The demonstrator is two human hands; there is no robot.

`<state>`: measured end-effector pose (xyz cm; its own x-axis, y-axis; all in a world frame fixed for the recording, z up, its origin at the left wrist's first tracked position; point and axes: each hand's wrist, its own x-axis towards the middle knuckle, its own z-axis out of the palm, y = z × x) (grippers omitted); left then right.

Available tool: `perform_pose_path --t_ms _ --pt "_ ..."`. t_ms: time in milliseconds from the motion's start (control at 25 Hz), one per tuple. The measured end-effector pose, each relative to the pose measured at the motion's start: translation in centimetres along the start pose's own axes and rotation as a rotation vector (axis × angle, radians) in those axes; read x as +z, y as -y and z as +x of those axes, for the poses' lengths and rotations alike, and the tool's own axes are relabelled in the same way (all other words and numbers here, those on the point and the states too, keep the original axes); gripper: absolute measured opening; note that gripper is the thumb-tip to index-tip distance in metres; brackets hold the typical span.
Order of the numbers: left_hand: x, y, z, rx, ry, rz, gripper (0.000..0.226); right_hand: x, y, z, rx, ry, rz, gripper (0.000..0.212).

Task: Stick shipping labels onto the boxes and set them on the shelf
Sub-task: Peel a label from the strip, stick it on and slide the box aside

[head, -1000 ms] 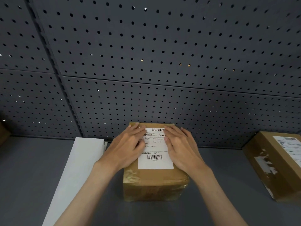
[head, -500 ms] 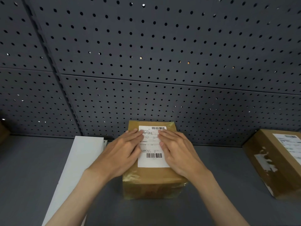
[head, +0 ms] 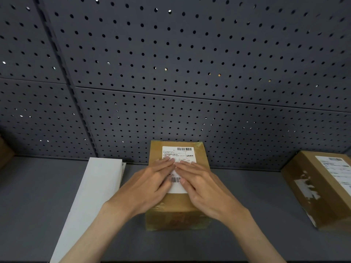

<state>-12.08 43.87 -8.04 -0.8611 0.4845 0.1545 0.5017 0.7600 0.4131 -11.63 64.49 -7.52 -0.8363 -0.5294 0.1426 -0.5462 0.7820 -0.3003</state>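
A small brown taped cardboard box [head: 178, 217] stands on the grey shelf surface [head: 38, 205] against the pegboard. A white shipping label [head: 178, 153] with barcodes lies on the box top. My left hand [head: 146, 186] and my right hand [head: 205, 188] lie flat on the label, palms down, fingertips almost meeting over its middle. The fingers are straight and hold nothing. Both hands hide the label's lower sides and much of the box top.
A long white backing sheet [head: 91, 202] lies left of the box. A second brown box [head: 322, 188] with a label rests at the right edge. A dark perforated pegboard wall [head: 171, 73] rises behind. A brown corner [head: 4, 150] shows far left.
Both hands have slid down the label toward me, uncovering its upper part with the top barcode. Their fingertips have come closer together. The box has stayed put.
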Motion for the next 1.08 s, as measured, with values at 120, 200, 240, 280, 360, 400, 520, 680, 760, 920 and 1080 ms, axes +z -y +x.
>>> perform_pose_path --t_ms 120,200,240,280,360,400,520,680,760,920,1080 --pt "0.0 0.5 -0.3 -0.027 0.000 0.032 0.057 -0.1 -1.1 -1.1 0.076 -0.045 -0.042 0.045" --pt "-0.1 1.0 -0.7 -0.047 -0.004 0.033 0.062 -0.4 -2.0 -2.0 0.129 -0.068 -0.029 0.044" --pt "-0.1 1.1 -0.8 -0.053 -0.010 0.030 0.061 -0.5 -2.3 -2.3 0.135 -0.070 -0.022 0.045" --pt "0.0 1.2 -0.9 -0.059 -0.016 0.033 0.060 -0.4 -2.4 -2.5 0.132 -0.070 -0.028 0.045" --pt "0.0 1.0 -1.0 -0.064 -0.031 0.041 0.060 -0.4 -1.9 -2.6 0.124 -0.084 -0.053 0.046" --pt "-0.1 0.6 -1.0 -0.055 -0.038 0.035 0.061 -0.4 -1.4 -2.6 0.116 -0.091 -0.050 0.046" --pt "-0.3 -0.9 -1.2 -0.002 -0.008 -0.049 0.051 -0.2 0.0 -2.3 0.035 -0.045 0.005 0.045" --pt "0.1 -0.9 -2.0 0.018 0.017 0.003 0.064 0.4 -0.1 -2.6 0.014 -0.017 -0.006 0.045" --pt "0.1 -0.1 -2.6 -0.012 -0.016 0.031 0.071 0.1 -0.7 -3.3 0.059 -0.048 -0.025 0.045" --pt "0.3 -0.1 -3.7 -0.012 -0.073 0.070 0.065 -0.3 -0.9 -4.6 0.098 -0.089 -0.047 0.049" --pt "1.4 -1.7 -4.6 0.066 -0.067 0.052 0.052 0.4 0.8 -5.1 0.017 -0.028 -0.003 0.049"
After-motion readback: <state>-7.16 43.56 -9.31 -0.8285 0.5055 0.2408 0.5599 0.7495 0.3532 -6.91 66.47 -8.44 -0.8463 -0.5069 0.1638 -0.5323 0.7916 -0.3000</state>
